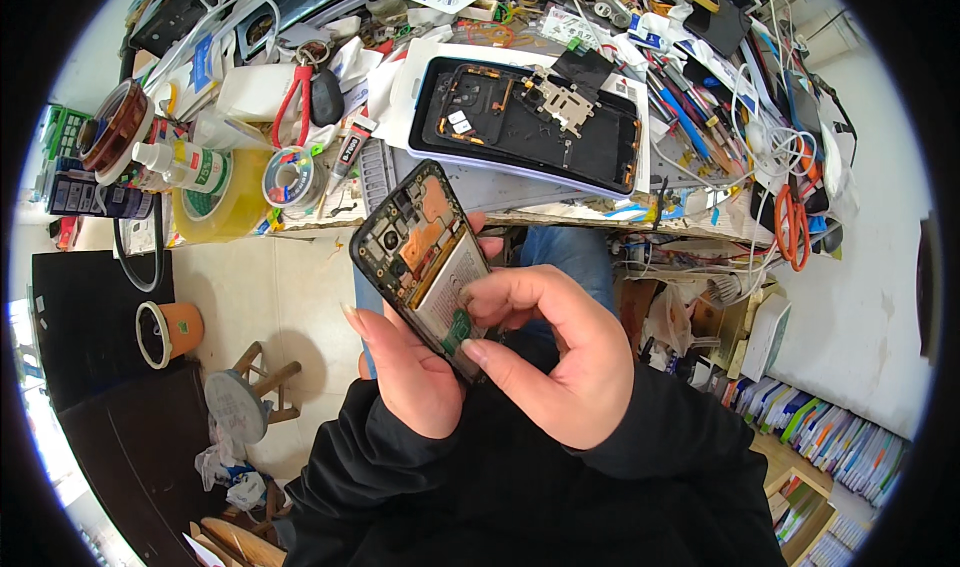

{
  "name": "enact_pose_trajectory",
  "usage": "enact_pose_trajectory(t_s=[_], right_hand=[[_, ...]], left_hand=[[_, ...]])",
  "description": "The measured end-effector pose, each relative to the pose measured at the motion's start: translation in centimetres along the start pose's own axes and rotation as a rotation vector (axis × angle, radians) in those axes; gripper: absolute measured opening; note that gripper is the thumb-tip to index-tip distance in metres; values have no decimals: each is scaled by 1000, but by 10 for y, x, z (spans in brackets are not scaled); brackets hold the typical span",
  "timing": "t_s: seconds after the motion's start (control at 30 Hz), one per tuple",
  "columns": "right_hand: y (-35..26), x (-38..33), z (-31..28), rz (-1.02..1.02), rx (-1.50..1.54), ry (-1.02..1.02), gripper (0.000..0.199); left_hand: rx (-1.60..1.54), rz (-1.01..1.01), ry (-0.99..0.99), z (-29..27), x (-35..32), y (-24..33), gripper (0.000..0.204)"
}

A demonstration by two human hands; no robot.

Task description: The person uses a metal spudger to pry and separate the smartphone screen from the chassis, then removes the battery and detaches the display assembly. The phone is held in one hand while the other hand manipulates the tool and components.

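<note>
Messy repair worktop up top, with one gutted phone frame lying flat (tools everywhere). Below it, one opened phone tilts up-left off the edge, left hand gripping its lower end, right hand nearer, fingertips pinching a green part.

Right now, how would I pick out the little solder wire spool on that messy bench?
Start at the cluttered workbench and go to its left end, where a big roll of yellow tape sits at the edge. Just right of that roll lies the solder spool. It is a small clear reel wound with shiny grey wire, far smaller than the tape and the only silvery coil there.
</note>
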State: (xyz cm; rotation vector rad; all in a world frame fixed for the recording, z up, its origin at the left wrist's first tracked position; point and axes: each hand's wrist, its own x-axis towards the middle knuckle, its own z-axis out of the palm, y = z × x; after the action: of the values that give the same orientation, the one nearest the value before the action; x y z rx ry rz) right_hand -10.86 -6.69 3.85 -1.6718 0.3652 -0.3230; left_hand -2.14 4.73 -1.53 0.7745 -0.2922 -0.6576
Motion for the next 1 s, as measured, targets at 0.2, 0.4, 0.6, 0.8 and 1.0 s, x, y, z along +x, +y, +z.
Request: enact_pose_trajectory(t_s=[0.2, 0.4, 0.6, 0.8, 1.0], right_hand=[[9, 4, 4, 114, -11, 19, 16], [9, 3, -1, 53, -2, -40, 9], [12, 1, 5, 19, 119, -22, 16], [18, -5, 4, 117, 233, -98, 25], [14, -8, 5, 236, 554, -165, 28]], left_hand=[[22, -8, 8, -1, -2, -7, 97], [239, -21, 66, 5, -2, -2, 96], [248, -7, 108, 0, 2, -1, 93], [99, -43, 124, -6, -2, -8, 96], [168, -46, 51, 0, -4, 1, 113]])
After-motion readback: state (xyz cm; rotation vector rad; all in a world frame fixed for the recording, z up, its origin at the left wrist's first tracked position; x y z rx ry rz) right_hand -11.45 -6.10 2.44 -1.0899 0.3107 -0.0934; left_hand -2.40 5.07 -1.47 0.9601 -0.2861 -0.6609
